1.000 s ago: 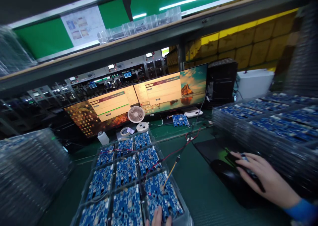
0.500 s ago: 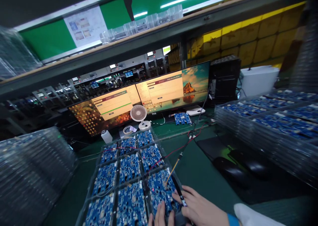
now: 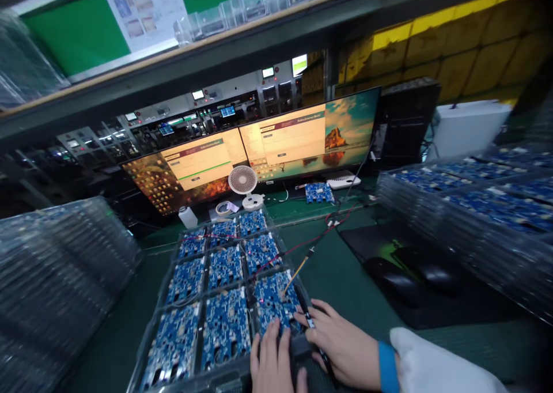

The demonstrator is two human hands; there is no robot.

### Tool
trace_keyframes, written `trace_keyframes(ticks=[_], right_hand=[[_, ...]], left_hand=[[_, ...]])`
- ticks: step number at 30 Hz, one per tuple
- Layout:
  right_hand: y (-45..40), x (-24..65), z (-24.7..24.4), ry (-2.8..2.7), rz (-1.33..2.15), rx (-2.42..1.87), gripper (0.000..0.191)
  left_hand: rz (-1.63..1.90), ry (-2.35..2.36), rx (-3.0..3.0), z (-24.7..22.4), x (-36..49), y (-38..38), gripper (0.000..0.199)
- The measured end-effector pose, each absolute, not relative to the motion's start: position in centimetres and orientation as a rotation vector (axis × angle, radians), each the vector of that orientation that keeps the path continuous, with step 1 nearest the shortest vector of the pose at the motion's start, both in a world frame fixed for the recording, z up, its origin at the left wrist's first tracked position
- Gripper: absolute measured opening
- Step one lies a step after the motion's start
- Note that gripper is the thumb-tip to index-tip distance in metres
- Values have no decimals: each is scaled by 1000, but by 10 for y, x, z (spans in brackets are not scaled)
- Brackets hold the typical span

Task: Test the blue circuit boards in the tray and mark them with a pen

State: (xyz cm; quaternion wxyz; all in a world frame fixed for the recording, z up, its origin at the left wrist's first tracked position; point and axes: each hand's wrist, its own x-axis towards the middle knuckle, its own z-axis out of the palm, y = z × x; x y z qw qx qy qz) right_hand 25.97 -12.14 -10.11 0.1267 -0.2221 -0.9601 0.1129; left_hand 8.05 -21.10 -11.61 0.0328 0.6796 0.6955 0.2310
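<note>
My right hand, with a blue band at the wrist, has its fingers wrapped round a dark pen-like stick. Its fingertips are over the right edge of a blue circuit board in the near right compartment of a clear tray. My left hand lies with fingers stretched out on the near edge of that same board. A yellow lead runs to the board's upper part, and a small red light shows on its left side. More blue boards fill the other compartments.
Stacked trays stand at left and right. Behind the tray are a small fan, a white bottle, two monitors and a loose board. Two black mice rest on a mat. A red wire crosses the bench.
The view has tipped downward, so the tray and both hands sit higher in the picture. More of my left hand shows. The pen-like stick stays in my right hand.
</note>
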Motion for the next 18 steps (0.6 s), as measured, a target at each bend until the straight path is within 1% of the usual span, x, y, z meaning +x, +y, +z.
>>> trace_keyframes(ticks=[4, 9, 15, 18], right_hand=[[-121, 260, -106, -2781, 338, -627, 29], [-120, 262, -111, -2754, 326, -610, 28], [-121, 261, -110, -2762, 295, -619, 27], [-121, 261, -108, -2768, 283, -618, 27]], left_hand=[[780, 2063, 1963, -97, 72, -197, 41], [712, 1971, 1907, -72, 65, -158, 37], [483, 1970, 2013, -60, 71, -128, 25], [325, 2053, 2038, -55, 71, -124, 26]])
